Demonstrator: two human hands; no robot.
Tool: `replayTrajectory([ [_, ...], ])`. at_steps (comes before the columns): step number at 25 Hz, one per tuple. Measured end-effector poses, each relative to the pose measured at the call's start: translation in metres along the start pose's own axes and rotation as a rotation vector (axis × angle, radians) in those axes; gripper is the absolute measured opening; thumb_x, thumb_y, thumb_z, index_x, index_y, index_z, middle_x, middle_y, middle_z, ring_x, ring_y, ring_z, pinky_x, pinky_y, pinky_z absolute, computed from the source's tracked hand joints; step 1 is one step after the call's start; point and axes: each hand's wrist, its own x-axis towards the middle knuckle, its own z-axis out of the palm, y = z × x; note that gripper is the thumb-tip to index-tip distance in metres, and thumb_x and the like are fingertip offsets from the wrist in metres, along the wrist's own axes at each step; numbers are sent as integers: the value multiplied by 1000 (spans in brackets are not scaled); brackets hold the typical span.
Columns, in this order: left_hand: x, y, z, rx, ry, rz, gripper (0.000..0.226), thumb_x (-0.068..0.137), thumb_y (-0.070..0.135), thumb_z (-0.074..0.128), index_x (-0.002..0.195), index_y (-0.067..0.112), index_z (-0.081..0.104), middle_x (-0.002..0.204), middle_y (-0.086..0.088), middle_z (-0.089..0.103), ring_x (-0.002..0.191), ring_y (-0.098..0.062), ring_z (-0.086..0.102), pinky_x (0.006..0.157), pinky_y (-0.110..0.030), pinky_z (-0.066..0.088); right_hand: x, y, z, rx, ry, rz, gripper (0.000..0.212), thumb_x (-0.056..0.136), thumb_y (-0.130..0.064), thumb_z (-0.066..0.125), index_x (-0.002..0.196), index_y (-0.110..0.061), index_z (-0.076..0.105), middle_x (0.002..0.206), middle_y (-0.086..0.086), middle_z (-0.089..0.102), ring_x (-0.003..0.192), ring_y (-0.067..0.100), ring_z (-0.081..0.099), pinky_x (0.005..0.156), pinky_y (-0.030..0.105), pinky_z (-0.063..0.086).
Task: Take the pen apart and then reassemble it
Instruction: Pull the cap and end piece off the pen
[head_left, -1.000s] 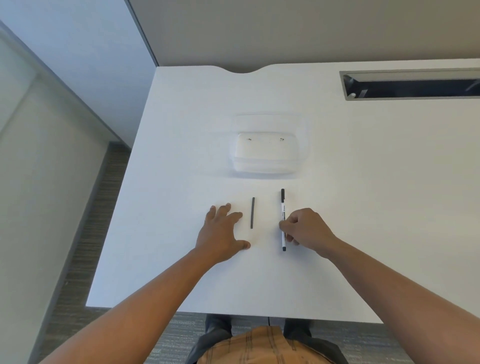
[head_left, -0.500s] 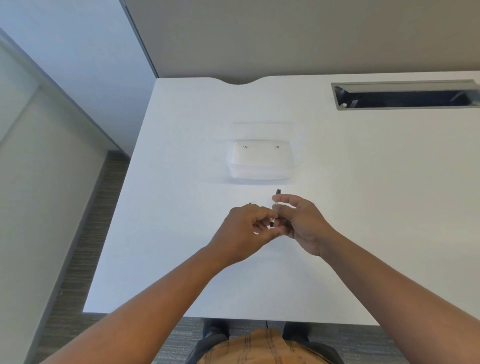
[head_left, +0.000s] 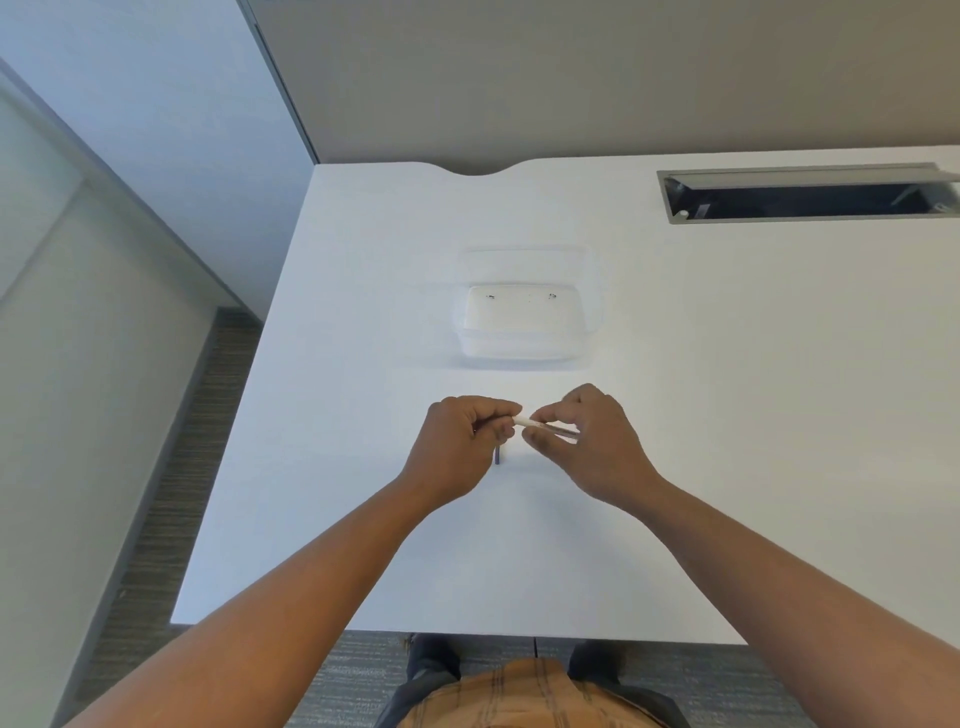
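Note:
I hold the white pen barrel (head_left: 540, 426) level above the table, and both hands grip it. My left hand (head_left: 462, 441) closes on its left end, which is hidden inside the fist. My right hand (head_left: 587, 441) pinches the barrel's right part between thumb and fingers. A short dark rod (head_left: 497, 456), a separate pen part, lies on the white table (head_left: 363, 364) just below my left hand, mostly covered by it.
A clear plastic container (head_left: 524, 322) sits on the table beyond my hands. A grey cable slot (head_left: 810, 200) is cut into the table at the far right. The table's front edge runs near my body, its left edge drops to the floor.
My right hand lifted the pen off the table. My left hand left the table beside the dark rod and joined it. The pen has turned from upright to level between both hands.

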Motion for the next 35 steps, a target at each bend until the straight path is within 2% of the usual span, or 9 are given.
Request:
replayTrajectory([
  [3,1,-2,-2,-57,-42,-30,24,99,4,59,114,12,75,95,2,78,86,-3,74,82,-15,56,0,-2,-1,-27,-55,-89,12,94,-39,65,99,-29,70,101,-8,65,96,17,60,82,38,51],
  [8,0,-4,-5,27,-101,-7,23,99,7,58,115,15,74,88,11,76,81,-3,73,78,-11,54,0,-1,-1,-192,-77,-92,10,97,-36,59,91,-32,53,63,-8,56,57,11,51,52,30,36],
  [10,0,-4,-6,99,-121,23,24,99,8,57,112,17,75,84,9,75,79,-6,70,75,-12,54,-1,-3,-1,-231,-73,-115,10,97,-41,57,95,-32,56,69,-8,62,59,9,53,54,30,35],
  [14,0,-1,-9,285,-198,144,23,99,13,53,100,19,75,77,5,71,70,-6,64,63,-15,49,-2,-5,0,-349,-95,-172,38,98,-59,42,91,-27,63,78,-4,66,73,17,60,61,31,44],
  [18,4,3,-10,535,-333,171,23,95,20,46,80,11,61,71,-11,63,65,-28,55,60,-43,49,0,-7,-1,-358,-119,-211,34,100,-53,46,89,-25,63,75,-6,64,71,19,58,56,29,33],
  [23,7,9,-12,621,-369,197,25,92,19,45,67,18,41,65,-1,49,58,-20,41,54,-36,37,0,-10,0,-384,-218,-135,27,103,-48,44,101,-25,56,68,-11,54,63,16,52,52,30,31],
  [25,7,10,-11,639,-379,212,26,92,21,46,67,20,40,65,0,51,58,-20,43,55,-38,41,0,-12,1,-408,-261,-122,28,104,-48,39,100,-26,56,69,-7,56,64,19,53,54,33,33],
  [29,5,9,-7,759,-381,288,24,96,25,41,77,15,50,73,-3,57,66,-23,53,61,-42,47,-1,-16,2,-458,-277,-129,38,105,-47,35,73,-27,44,63,-6,51,62,21,51,52,34,31],
  [35,11,5,-6,878,-413,347,34,95,32,30,77,10,48,73,-7,54,66,-26,52,55,-37,38,-4,-15,0,-471,-295,-165,36,104,-45,32,77,-24,42,69,-4,56,67,24,55,56,37,36],
])
